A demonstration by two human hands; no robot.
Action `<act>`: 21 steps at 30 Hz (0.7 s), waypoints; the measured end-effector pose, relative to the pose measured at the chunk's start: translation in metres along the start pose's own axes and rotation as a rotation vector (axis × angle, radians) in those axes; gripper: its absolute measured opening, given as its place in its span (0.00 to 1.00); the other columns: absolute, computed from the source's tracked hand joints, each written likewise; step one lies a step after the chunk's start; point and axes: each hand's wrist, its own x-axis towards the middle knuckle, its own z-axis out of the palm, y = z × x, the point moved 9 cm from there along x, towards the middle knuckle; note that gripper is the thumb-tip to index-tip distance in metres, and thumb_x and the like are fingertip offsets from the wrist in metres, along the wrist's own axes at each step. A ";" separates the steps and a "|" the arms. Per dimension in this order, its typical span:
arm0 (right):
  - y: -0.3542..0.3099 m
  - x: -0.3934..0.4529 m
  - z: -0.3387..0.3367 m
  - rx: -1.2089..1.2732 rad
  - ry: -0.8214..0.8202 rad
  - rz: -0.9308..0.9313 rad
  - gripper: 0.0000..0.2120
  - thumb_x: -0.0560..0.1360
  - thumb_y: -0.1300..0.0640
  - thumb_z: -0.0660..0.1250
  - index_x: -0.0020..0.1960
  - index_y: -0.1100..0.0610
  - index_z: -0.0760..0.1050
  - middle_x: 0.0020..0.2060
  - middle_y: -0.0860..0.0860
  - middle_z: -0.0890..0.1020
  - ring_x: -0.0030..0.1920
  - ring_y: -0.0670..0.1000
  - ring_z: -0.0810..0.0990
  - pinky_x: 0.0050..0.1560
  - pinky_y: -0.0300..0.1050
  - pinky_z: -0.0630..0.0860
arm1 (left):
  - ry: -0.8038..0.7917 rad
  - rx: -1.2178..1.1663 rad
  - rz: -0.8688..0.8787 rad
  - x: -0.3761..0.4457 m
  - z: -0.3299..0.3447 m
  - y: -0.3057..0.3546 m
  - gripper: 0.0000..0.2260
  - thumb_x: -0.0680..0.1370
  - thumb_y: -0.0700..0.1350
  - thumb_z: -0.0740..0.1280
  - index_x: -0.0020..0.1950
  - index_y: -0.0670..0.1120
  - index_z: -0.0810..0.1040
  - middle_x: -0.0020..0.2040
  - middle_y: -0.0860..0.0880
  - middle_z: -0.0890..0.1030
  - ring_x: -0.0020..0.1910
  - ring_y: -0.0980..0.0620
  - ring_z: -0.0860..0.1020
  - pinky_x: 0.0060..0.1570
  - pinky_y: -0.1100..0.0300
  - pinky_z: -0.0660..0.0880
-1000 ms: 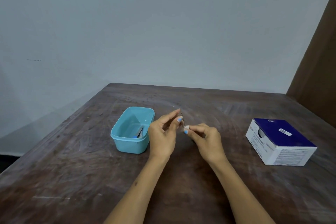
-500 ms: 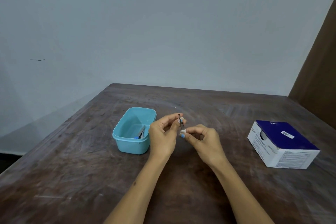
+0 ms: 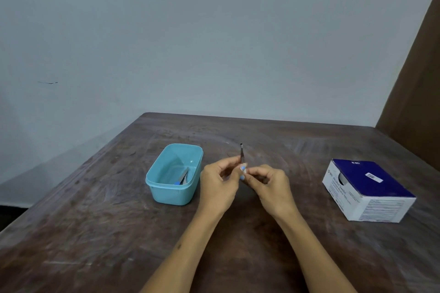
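My left hand [image 3: 220,182] pinches a thin metal tool, likely tweezers [image 3: 242,153], which stands nearly upright above the fingers. My right hand [image 3: 269,184] meets it at the tool's lower end and pinches a small white pad [image 3: 244,166] against the metal. Both hands hover over the middle of the dark wooden table [image 3: 95,233]. To the left stands a light blue plastic tub [image 3: 173,194] holding another metal tool with a blue end [image 3: 182,177].
A blue-and-white box of alcohol swabs [image 3: 367,189] lies at the right of the table. A pale wall rises behind the table's far edge, and a brown panel [image 3: 414,93] stands at the far right.
The metal tool has risen out of my left fingers and now stands clearly upright. My right hand has closed in on its lower end with the white pad.
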 end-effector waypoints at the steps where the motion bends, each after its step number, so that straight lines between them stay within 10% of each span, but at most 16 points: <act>1: 0.000 0.000 0.001 -0.029 -0.022 -0.002 0.07 0.71 0.60 0.72 0.43 0.47 0.83 0.38 0.48 0.82 0.41 0.45 0.81 0.45 0.41 0.78 | 0.008 -0.002 0.005 0.000 -0.001 0.001 0.11 0.73 0.39 0.70 0.56 0.43 0.80 0.49 0.46 0.84 0.50 0.54 0.82 0.53 0.57 0.79; 11: 0.024 0.003 -0.017 0.593 0.151 0.271 0.07 0.74 0.64 0.65 0.50 0.59 0.81 0.37 0.48 0.84 0.36 0.43 0.78 0.41 0.35 0.77 | 0.018 -0.041 0.019 -0.003 -0.001 0.003 0.13 0.75 0.38 0.68 0.58 0.49 0.78 0.46 0.47 0.84 0.43 0.52 0.83 0.42 0.56 0.82; 21: -0.001 0.001 -0.020 0.467 0.159 0.089 0.07 0.70 0.68 0.70 0.43 0.59 0.81 0.37 0.50 0.86 0.40 0.47 0.84 0.38 0.35 0.78 | -0.103 0.169 0.070 -0.007 0.014 0.004 0.12 0.74 0.36 0.69 0.55 0.46 0.82 0.43 0.52 0.85 0.42 0.58 0.83 0.47 0.59 0.81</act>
